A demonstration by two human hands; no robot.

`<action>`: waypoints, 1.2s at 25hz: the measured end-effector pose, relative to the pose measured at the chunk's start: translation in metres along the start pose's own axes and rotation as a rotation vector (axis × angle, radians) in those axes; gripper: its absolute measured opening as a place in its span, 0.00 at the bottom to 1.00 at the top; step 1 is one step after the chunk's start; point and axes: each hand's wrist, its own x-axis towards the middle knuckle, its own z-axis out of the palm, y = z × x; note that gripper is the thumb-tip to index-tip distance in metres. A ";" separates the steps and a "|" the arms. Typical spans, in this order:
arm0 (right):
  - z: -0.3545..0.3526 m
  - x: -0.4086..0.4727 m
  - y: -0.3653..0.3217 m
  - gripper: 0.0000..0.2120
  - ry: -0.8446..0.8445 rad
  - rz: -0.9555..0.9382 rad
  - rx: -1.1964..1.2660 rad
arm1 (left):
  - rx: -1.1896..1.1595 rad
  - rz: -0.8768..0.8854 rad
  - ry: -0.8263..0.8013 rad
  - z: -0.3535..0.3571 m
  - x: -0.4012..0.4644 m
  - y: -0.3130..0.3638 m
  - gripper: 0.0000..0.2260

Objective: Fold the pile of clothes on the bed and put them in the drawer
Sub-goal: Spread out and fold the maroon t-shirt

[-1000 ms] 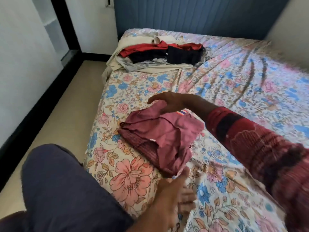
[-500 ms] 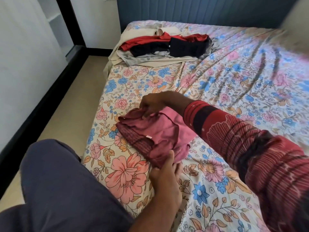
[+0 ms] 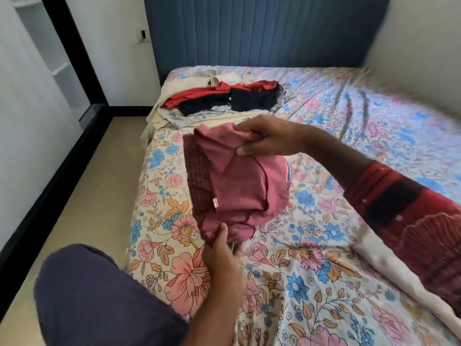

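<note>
Hidden: the far side of the folded maroon garment and the left hand's fingers behind it; the right edge of the view is blurred.
Left hand: thumb up, pinching the garment's near lower edge.
Right hand: reaching across, pinching the top edge.
Garment: lifted over the floral bed.
Clothes pile: by the blue headboard.

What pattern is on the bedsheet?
The bedsheet has a floral print, pink, blue and orange flowers on cream, clearest in the head view.
</note>
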 end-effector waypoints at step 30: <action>0.093 -0.473 0.062 0.15 1.725 1.303 0.451 | 0.899 0.162 -1.189 0.329 -0.076 -0.218 0.12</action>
